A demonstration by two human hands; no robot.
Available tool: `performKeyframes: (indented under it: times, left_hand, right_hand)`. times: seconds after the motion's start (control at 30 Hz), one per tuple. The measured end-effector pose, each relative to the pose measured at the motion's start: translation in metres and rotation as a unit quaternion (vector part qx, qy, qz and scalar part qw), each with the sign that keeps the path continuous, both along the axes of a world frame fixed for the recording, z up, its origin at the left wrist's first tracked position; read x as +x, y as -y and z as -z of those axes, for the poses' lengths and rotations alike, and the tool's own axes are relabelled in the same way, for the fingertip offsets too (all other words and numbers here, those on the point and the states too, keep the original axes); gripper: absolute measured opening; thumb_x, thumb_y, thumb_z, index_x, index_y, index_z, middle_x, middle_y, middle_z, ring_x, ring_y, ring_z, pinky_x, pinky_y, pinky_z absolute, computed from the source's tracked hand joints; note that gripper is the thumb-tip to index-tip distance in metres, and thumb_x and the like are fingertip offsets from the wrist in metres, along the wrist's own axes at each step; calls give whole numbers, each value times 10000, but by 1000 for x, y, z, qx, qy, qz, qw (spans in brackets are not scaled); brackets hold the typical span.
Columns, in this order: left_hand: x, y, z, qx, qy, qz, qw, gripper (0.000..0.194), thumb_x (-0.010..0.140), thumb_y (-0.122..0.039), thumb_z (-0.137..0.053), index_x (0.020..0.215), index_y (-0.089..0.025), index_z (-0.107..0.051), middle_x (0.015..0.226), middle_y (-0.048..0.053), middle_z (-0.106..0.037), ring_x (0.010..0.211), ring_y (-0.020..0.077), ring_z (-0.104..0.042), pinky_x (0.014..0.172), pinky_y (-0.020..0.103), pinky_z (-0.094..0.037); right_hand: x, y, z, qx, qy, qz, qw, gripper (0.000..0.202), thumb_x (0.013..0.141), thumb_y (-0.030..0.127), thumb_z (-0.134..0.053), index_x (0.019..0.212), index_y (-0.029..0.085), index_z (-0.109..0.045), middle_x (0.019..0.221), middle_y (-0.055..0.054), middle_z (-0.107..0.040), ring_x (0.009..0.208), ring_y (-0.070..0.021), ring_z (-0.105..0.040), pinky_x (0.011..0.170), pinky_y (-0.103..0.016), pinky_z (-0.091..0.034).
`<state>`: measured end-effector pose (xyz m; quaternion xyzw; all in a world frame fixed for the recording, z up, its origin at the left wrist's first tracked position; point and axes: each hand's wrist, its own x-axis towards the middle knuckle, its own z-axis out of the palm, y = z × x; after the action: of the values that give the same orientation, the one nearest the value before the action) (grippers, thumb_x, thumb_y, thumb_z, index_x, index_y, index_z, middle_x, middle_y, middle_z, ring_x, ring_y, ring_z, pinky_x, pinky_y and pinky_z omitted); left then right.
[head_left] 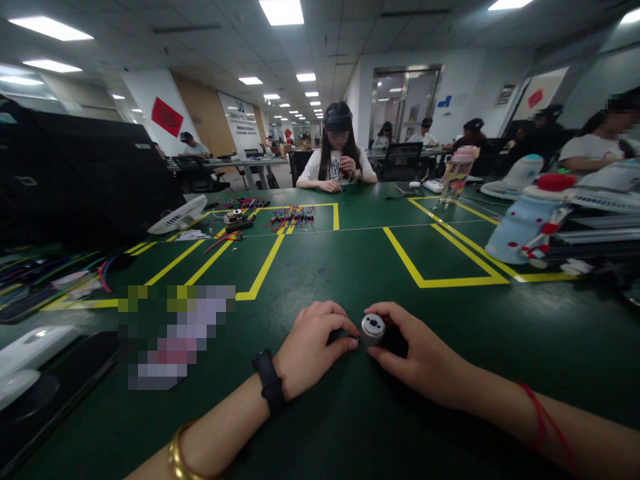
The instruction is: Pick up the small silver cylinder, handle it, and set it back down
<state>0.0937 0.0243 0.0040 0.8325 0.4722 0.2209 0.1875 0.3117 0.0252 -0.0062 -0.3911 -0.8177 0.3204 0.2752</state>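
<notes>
A short silver metal cylinder [373,326], with small holes in its top face, stands upright on the green table [310,267] in front of me. My right hand [420,350] grips it from the right, thumb and fingers around its side. Just left of the cylinder is my left hand [315,337], its thumb and fingertips pinched together on a tiny dark piece [357,339] that is too small to make out. A black band is on my left wrist.
Bundles of coloured wires [293,217] lie further back near yellow tape lines. A blue bottle with a red lid [523,223] and a clear bottle [457,177] stand at right. Black equipment [85,173] is at left. A person [336,157] sits opposite.
</notes>
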Motion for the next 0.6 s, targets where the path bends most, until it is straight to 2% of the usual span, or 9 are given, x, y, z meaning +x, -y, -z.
performKeyframes:
  times: [0.6]
  left_hand:
    - [-1, -1, 3, 5, 6, 4, 1000, 126, 824, -276, -688, 938, -309, -731, 1032, -11, -668, 991, 213, -566, 874, 380, -393]
  right_hand:
    - [3, -2, 4, 2, 5, -1, 1000, 473, 801, 250, -599, 1245, 240, -437, 1177, -29, -527, 1042, -123, -513, 933, -297, -441]
